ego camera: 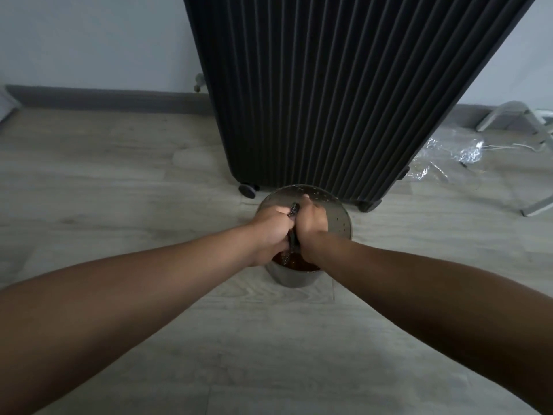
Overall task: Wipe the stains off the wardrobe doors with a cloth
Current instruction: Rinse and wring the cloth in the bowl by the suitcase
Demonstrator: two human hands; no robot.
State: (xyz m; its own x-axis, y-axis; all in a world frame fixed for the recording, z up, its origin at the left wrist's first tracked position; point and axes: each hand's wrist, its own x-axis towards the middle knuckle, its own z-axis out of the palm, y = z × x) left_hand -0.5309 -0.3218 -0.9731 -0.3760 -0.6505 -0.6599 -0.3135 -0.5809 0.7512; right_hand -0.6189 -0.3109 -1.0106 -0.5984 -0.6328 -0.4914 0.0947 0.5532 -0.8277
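The cloth (294, 209) is dark and bumpy, rolled thin — its long side points away from the person, above the pot (344, 223). The left hand (269, 232) and right hand (312, 229) squeeze it tight

The pale plank floor (119, 175) carries a metal pot (294, 278) (near middle), a black wheeled unit (329, 100) behind, clear plastic (449, 154) far right.

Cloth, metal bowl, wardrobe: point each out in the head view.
cloth (294, 208): head view, dotted upper end.
metal bowl (335, 217): head view, bare perforated inner wall.
wardrobe (329, 100): head view, ribbed black front.
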